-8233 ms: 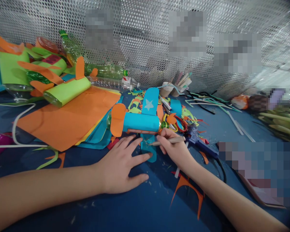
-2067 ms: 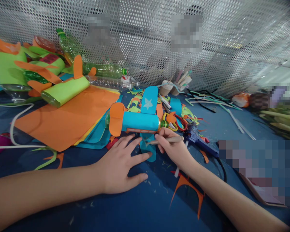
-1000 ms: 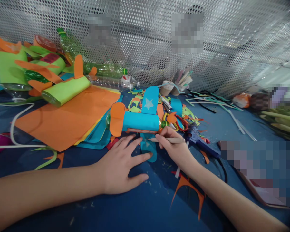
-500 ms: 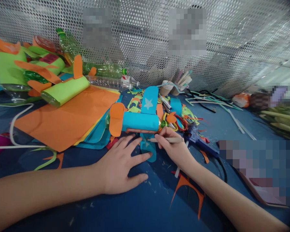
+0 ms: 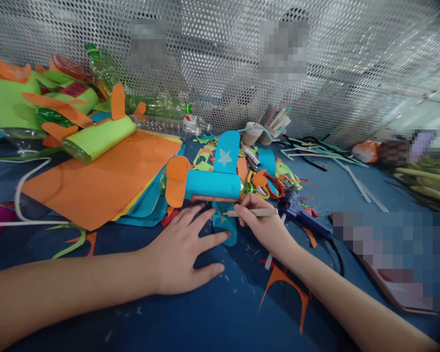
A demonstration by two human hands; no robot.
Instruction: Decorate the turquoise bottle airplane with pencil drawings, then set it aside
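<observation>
A toy plane [image 5: 212, 185] made from a plastic bottle wrapped in blue paper lies in front of me, with an orange paper tail at its left and a green cap at its right. Its far blue wing [image 5: 227, 152] bears a white star. On the near wing [image 5: 225, 236] a fainter star shows. My left hand [image 5: 185, 249] is spread, its fingertips at the near wing's left side and its thumb apart over the table. Pinched in my right hand [image 5: 260, 215] is a light-coloured pen [image 5: 258, 212], its tip at the near wing's star.
Orange, yellow and blue paper sheets [image 5: 106, 178] lie to the left, a green paper-wrapped bottle [image 5: 100, 139] on top. Scissors [image 5: 275, 186], a blue glue gun [image 5: 304, 212] and paper scraps lie to the right. Behind stand cups of pens [image 5: 269, 129] before a perforated metal screen [image 5: 220, 58].
The pen tip has shifted very slightly left on the near wing's star. My left hand and the toy plane stay in place.
</observation>
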